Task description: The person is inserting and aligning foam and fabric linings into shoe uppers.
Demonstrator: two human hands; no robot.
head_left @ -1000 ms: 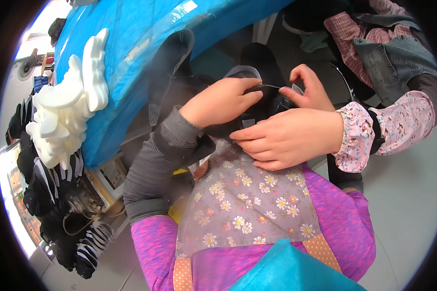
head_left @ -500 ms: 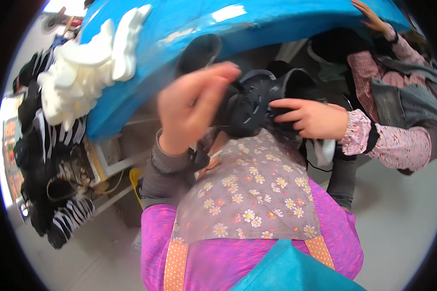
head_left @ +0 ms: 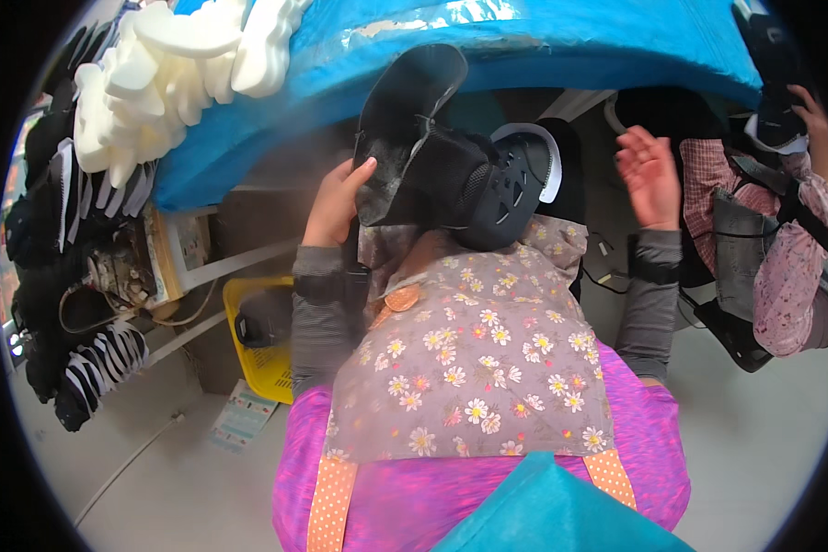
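Observation:
A black shoe upper [head_left: 511, 198] with cut-out slots and a white-edged opening lies over my lap, against my flowered apron. A wide, curved black flap [head_left: 412, 78] stands up at its left end. My left hand [head_left: 336, 201] is closed on the left edge of this black piece, thumb on the near face and the other fingers mostly hidden behind. My right hand [head_left: 650, 175] is raised to the right of the upper, palm showing and fingers loosely bent, with nothing in it. It touches neither the upper nor the co-worker.
A blue-covered table [head_left: 561, 55] curves across the front, with white foam pieces [head_left: 170, 74] piled at its left. Black-and-white uppers [head_left: 106, 354] hang at far left. A yellow basket [head_left: 281, 377] stands below. At right, a co-worker's hand [head_left: 819, 129] holds a black upper [head_left: 771, 78].
My left hand has come down onto the black upper's edge. My right hand now shows, raised. The co-worker's near arm has drawn away from my lap to the right.

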